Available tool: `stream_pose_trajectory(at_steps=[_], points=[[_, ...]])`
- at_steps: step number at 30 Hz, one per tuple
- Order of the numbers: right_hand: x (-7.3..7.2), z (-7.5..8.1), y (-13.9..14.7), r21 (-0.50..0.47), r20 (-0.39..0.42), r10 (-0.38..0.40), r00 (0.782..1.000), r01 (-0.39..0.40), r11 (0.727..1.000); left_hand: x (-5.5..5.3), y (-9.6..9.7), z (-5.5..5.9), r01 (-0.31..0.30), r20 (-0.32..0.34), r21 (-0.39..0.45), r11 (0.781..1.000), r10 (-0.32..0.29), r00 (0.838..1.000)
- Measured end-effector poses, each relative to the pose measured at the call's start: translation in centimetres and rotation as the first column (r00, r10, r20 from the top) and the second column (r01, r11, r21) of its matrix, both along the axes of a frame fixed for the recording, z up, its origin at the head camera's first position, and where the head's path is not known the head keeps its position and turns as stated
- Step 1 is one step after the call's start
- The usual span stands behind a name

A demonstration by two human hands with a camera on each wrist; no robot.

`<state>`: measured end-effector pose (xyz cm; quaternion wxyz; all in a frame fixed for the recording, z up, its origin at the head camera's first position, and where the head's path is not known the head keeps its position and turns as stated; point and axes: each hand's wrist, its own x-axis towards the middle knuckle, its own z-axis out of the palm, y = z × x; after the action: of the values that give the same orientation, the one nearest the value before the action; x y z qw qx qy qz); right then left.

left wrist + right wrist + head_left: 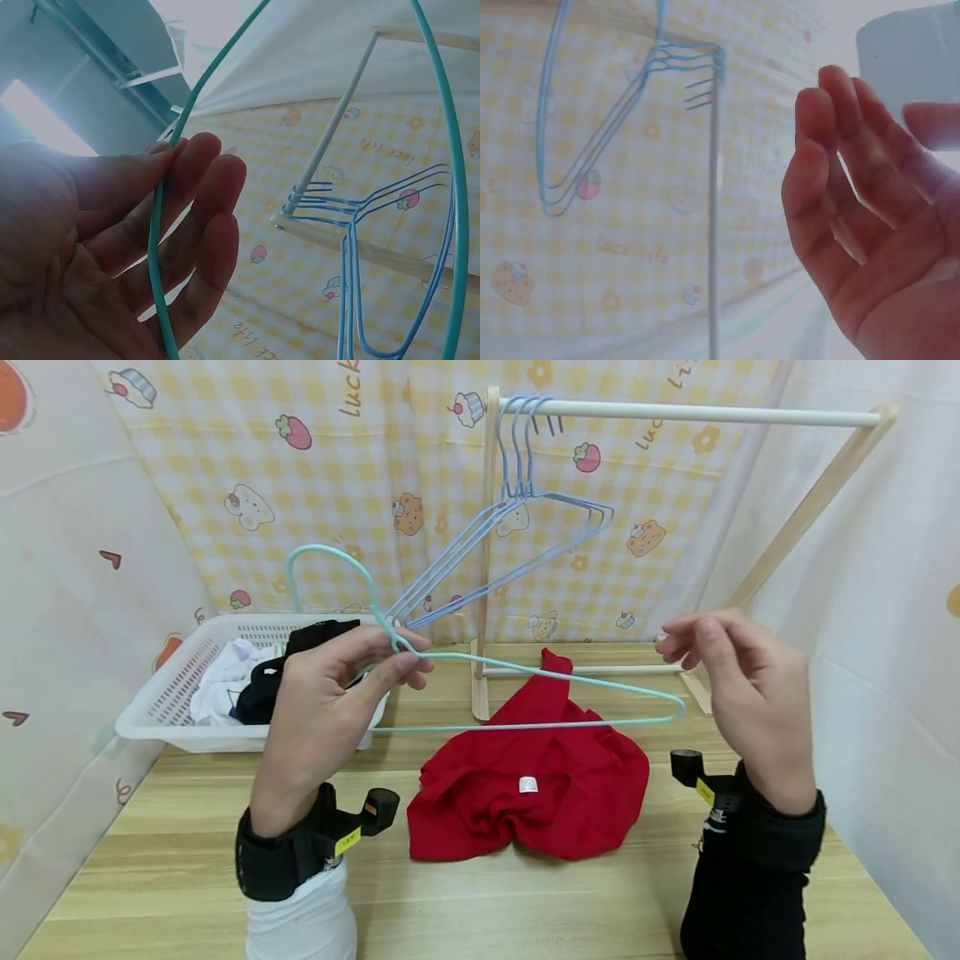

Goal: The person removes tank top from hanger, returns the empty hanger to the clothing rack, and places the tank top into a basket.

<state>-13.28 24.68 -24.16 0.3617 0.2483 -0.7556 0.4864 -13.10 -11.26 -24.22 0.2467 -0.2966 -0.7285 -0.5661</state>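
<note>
A mint-green wire hanger (555, 673) hangs in the air, pinched near its neck between the thumb and fingers of my left hand (330, 702). Its hook curves up to the left and its long side stretches right. The left wrist view shows the green wire (155, 232) crossing that palm. My right hand (757, 702) is raised to the right of the hanger's end, apart from it. In the right wrist view its fingers (810, 180) are loosely bent around nothing. Below the hanger lies a rumpled red garment (525, 802) with a white label at its neckline.
A rack with a white rail (697, 414) and wooden legs stands at the back. Several blue hangers (517, 502) hang at its left end. Behind my left hand, a white basket (150, 710) contains white clothes (228, 681) and black clothes (262, 689). Everything stands on a wooden table (180, 860).
</note>
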Motion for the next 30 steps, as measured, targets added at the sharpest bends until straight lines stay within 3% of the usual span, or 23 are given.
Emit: stream_pose_trajectory(at_steps=[2,5,10,15,20,24,27,30], points=[[0.3,0.1,0.1,-0.015,-0.007,0.078,0.997,-0.078,0.997,-0.1,0.0,-0.1,-0.028,-0.013,-0.020,0.999,0.028,1.000],[0.8,0.2,-0.1,0.088,0.036,0.129,0.991,-0.132,0.987,-0.3,0.2,-0.4,-0.059,-0.035,-0.016,0.998,0.059,0.998],[0.8,0.0,-1.2,0.298,0.057,0.129,0.990,-0.140,0.944,-0.5,0.8,-0.7,-0.057,-0.066,0.023,0.998,0.058,0.996],[0.4,-0.2,-1.8,0.325,0.012,0.134,0.991,-0.130,0.937,-0.5,1.1,-0.8,-0.036,-0.100,0.028,0.999,0.038,0.994],[0.5,-0.3,-1.1,0.233,-0.061,0.089,0.994,-0.072,0.970,-0.4,0.9,-0.7,-0.011,-0.094,0.010,1.000,0.012,0.995],[0.6,-0.3,0.5,0.050,-0.081,0.091,0.993,-0.087,0.995,-0.3,0.1,-0.5,-0.031,-0.104,-0.003,1.000,0.030,0.994],[0.9,-0.1,1.9,-0.155,-0.104,0.102,0.989,-0.117,0.981,-0.1,-0.8,-0.4,-0.045,-0.111,0.034,0.998,0.048,0.993],[1.4,0.3,3.4,-0.349,-0.136,0.063,0.989,-0.107,0.931,0.0,-1.8,-0.3,-0.058,-0.122,0.102,0.993,0.071,0.990]])
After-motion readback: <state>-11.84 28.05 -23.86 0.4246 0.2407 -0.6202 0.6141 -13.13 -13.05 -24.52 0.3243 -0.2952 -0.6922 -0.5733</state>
